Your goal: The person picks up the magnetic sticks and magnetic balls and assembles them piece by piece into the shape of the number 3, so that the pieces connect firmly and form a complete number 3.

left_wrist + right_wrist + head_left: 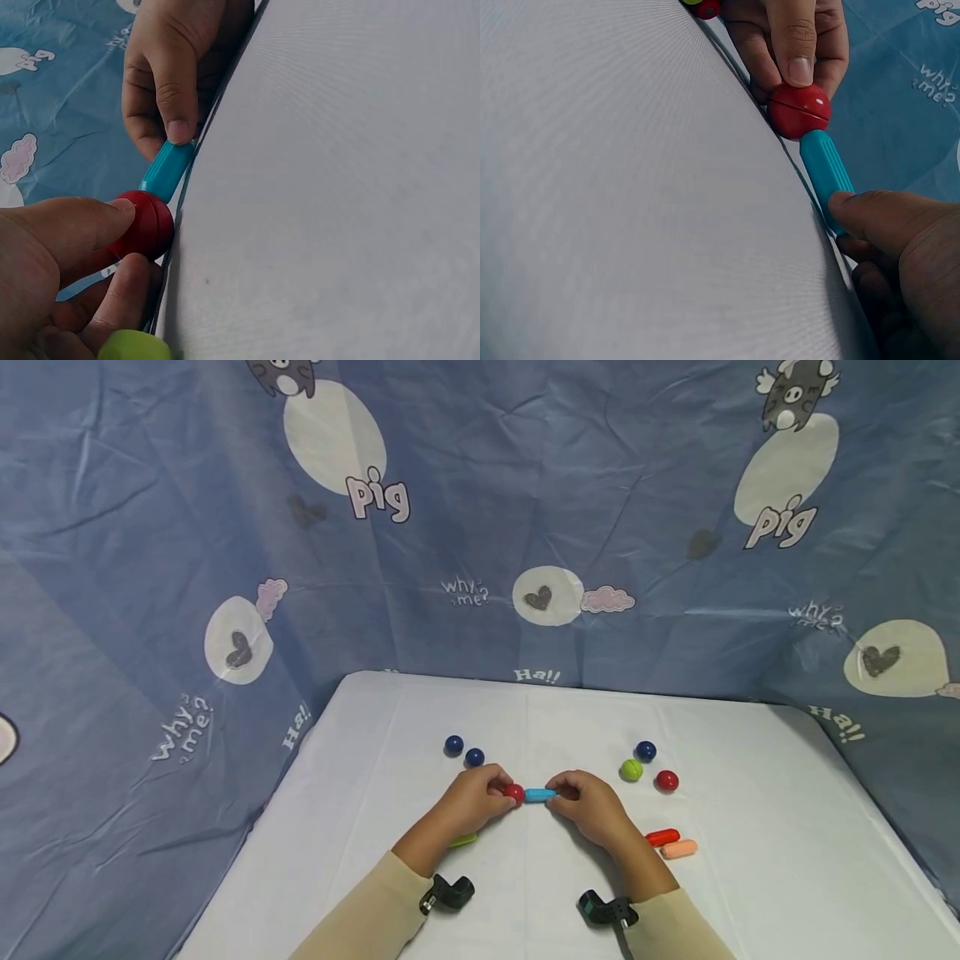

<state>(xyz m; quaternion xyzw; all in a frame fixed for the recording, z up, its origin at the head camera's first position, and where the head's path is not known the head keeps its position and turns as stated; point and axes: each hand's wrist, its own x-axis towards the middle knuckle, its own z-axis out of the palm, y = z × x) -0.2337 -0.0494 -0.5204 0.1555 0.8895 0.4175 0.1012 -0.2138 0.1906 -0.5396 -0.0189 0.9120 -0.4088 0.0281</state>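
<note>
Over the middle of the table, my left hand (471, 799) pinches a red ball (513, 793) between thumb and fingers. My right hand (590, 806) holds the far end of a light-blue ribbed rod (537, 795). The rod's other end meets the ball, so the two lie in one line between the hands. A seam runs round the ball (799, 109) in the right wrist view. In the left wrist view the thumb presses on the ball (146, 226), and the right hand's fingertips cover the rod's far end.
Two dark-blue balls (453, 745) lie beyond my left hand. At the right are a dark-blue ball (646, 751), a green ball (632, 770) and another red ball (667, 781). Red (663, 837) and orange (679, 849) rods lie beside my right wrist; a green rod (463, 840) is partly hidden by my left.
</note>
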